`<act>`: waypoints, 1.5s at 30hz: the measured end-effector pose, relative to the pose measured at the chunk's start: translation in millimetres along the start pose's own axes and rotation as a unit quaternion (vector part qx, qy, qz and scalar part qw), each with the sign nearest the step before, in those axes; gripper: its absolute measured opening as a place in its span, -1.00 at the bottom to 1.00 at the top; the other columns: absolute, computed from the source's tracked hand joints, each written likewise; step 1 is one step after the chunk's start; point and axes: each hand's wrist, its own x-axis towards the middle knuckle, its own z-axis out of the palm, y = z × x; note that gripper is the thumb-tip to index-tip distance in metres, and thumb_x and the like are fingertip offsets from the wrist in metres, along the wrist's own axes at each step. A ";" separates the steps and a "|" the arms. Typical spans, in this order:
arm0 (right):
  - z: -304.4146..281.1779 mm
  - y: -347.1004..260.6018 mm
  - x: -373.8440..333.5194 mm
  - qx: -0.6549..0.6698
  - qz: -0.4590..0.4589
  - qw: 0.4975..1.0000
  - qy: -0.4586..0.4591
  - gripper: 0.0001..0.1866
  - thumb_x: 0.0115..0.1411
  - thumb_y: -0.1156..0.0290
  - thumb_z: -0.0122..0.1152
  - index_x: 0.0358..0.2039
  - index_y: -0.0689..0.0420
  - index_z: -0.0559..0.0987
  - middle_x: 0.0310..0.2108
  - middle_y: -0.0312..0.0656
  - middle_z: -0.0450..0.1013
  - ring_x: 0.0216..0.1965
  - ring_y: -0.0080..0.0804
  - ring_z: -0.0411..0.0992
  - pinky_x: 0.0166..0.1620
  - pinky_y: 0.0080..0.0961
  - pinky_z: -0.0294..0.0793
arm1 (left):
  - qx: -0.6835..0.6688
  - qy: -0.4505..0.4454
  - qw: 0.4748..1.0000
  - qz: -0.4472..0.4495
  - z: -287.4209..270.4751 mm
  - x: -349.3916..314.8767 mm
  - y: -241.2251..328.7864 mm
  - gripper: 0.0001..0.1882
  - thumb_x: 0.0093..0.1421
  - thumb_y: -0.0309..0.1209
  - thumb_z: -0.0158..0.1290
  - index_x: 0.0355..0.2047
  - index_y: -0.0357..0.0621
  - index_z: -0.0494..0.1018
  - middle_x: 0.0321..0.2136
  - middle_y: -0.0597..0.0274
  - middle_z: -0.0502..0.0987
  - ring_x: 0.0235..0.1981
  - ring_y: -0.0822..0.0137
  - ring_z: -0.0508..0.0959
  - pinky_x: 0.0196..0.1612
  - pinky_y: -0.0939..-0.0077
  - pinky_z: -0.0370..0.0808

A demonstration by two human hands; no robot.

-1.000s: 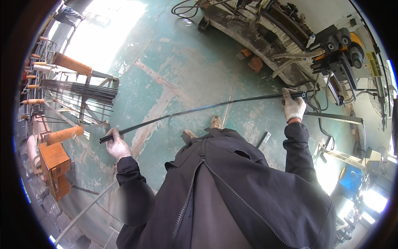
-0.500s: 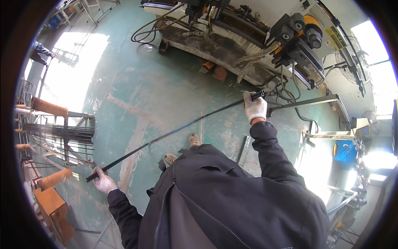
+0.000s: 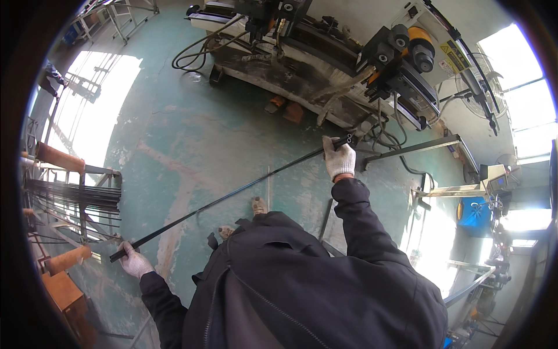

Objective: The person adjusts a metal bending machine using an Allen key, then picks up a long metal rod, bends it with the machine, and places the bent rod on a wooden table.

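Long, thin black metal tubes [image 3: 224, 192] stretch slantwise across in front of me, held at both ends. Near their lower left end my left hand [image 3: 136, 261], in a whitish work glove, is closed around them. My right hand [image 3: 339, 157], gloved the same way, grips the upper right end, where round hollow openings show just past the fingers. The tubes lie close together, at least two of them, and hang above the floor without touching anything else that I can see.
A large machine [image 3: 279, 75] with black heads and hoses stands ahead and to the right. On the left a rack [image 3: 99, 171] carries many thin dark rods. A metal frame arm [image 3: 415, 150] juts out at right. Another person [image 3: 51, 78] is at the far left.
The surroundings have shifted slightly leftward in view as my head turns or I step. Both hands keep hold of the tubes, which keep much the same slant.
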 end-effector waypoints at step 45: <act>14.0 23.8 9.3 0.022 0.078 0.997 -0.007 -0.56 0.49 0.03 0.50 -0.04 0.24 0.78 -0.32 -0.27 0.67 -0.44 -0.51 0.63 -0.38 -0.46 0.64 | -0.060 0.047 0.997 -0.003 15.3 -34.2 26.4 -0.95 0.49 -0.52 0.29 -0.12 -0.21 0.64 -0.26 0.35 0.62 -0.23 0.43 0.56 -0.11 0.40 0.53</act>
